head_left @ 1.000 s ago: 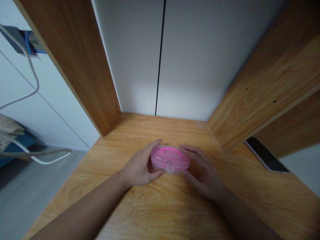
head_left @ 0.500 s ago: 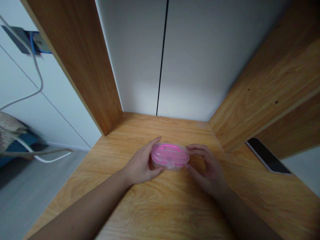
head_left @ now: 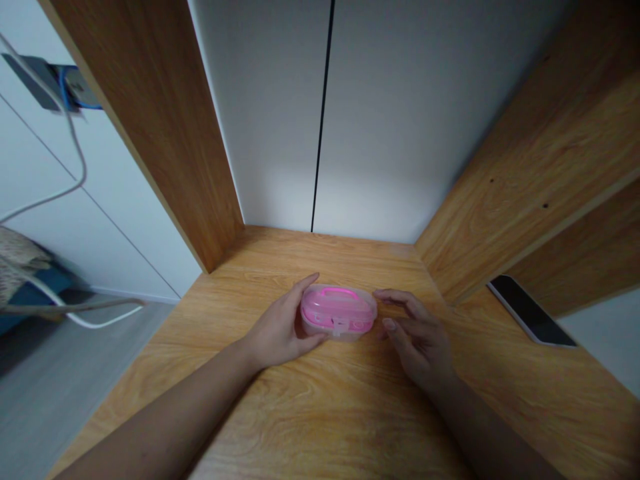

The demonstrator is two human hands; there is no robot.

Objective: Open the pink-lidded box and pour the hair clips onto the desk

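A small oval plastic box (head_left: 338, 312) with a pink lid and a clear front latch rests on the wooden desk (head_left: 320, 413). My left hand (head_left: 280, 327) cups its left end, thumb at the front and fingers round the back. Just to the right of the box, my right hand (head_left: 417, 340) hovers with fingers loosely spread; the index finger reaches toward the box's right end, and I cannot tell whether it touches.
Wooden side panels (head_left: 165, 127) rise left and right of a white back wall. A dark phone (head_left: 530, 310) lies on the desk at the right. White cables (head_left: 75, 313) and a wall plug (head_left: 65, 87) hang at the far left, beyond the desk edge.
My right hand has let go of the box's right end and drawn back slightly, its fingers opening. The left hand keeps its hold; the box has barely moved.
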